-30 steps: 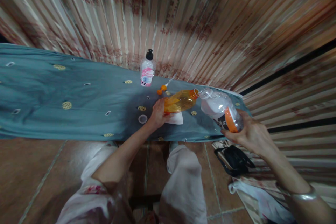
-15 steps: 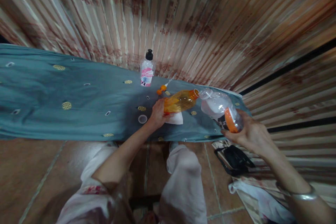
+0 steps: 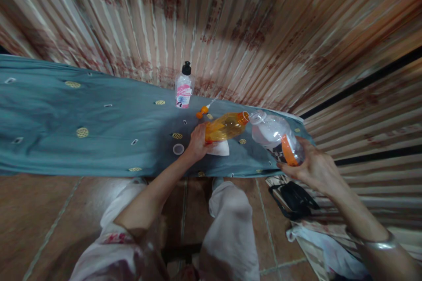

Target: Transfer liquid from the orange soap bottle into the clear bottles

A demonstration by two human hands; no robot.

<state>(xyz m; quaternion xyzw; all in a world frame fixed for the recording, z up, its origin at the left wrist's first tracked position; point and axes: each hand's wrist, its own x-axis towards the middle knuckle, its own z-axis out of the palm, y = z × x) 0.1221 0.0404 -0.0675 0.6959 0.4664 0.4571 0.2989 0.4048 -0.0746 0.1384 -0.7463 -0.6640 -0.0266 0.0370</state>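
Observation:
My left hand is closed round the base of an orange see-through bottle, tilted with its open neck to the right. In my right hand is a larger clear plastic bottle with an orange and black label, tipped so its mouth points left. The two mouths meet or nearly meet; any flow between them is too fine to make out. Behind the orange bottle lies an orange spray head with a thin tube. A white cloth or tissue shows beneath the orange bottle.
A clear bottle with a black cap and pink label stands at the back of the teal-covered table. A small round lid lies near my left hand. Pleated curtains hang behind; a black bag is below right.
Almost nothing differs. Both bottles stay tilted mouth to mouth in my hands, and the whole view has shifted very slightly.

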